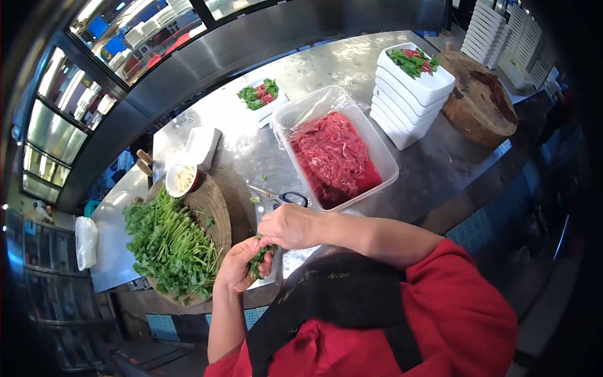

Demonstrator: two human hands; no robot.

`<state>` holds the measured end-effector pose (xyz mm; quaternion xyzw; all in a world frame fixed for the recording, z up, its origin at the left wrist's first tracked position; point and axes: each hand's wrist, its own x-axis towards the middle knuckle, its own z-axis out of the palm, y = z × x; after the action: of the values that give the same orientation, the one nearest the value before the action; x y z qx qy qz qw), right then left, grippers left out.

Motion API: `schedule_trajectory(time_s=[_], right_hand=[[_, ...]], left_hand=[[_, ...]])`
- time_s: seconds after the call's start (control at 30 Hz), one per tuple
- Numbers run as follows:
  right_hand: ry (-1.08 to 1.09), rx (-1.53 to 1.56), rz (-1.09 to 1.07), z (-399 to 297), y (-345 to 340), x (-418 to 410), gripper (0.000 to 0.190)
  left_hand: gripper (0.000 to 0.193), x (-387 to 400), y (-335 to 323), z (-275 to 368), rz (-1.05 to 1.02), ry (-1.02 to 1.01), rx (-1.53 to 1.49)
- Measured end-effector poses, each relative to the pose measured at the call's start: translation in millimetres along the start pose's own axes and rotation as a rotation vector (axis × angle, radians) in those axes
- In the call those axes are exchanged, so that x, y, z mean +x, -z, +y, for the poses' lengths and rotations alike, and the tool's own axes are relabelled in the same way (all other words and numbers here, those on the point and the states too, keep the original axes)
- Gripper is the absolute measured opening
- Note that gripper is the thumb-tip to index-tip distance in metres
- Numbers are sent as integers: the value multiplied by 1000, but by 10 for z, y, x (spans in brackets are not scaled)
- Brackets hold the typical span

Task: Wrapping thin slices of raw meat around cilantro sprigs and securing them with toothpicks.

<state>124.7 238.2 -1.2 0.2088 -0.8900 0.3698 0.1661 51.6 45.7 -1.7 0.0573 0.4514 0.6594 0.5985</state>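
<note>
My left hand (242,264) is closed around a small bunch of leafy green herbs (257,265), which look like cilantro. The fingers of my right hand (290,227) pinch the top of that bunch, the two hands meeting in front of the black apron (339,292). To the left, a large heap of cilantro (174,245) covers much of a round wooden chopping block (214,198). Dark-handled scissors (293,198) lie on the metal table just beyond my right hand. Past them stands a clear plastic tub (393,172) of raw sliced red meat (332,155), partly under plastic film.
A small bowl (173,178) of pale shreds sits on the block's far edge beside a white dish (202,143). Another white dish (278,106) and a dish stack (405,113) hold greens and meat on top. A second chopping block (471,108) stands far right.
</note>
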Motion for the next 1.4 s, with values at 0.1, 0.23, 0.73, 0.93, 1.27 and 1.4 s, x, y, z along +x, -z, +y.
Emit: schedule_trajectory(time_s=[0.1,0.23,0.73,0.93,1.27,1.4], right_hand=[[-41,38,24,53,4,-91,18],[-26,62,1,100,68,-130,19],[15,274,15,325,231,-208,10],[75,507,14,382,358,-176,16],[30,245,-132,600,560,-151,8],[42,266,-210,756,585,-160,10]], left_hand=[[23,4,-29,-57,17,32,9],[24,78,-121,-64,66,23,93],[13,254,-302,73,128,85,212],[28,330,-169,-11,-178,273,-469],[25,558,-333,39,-47,90,-129],[9,660,-359,-7,172,145,46]])
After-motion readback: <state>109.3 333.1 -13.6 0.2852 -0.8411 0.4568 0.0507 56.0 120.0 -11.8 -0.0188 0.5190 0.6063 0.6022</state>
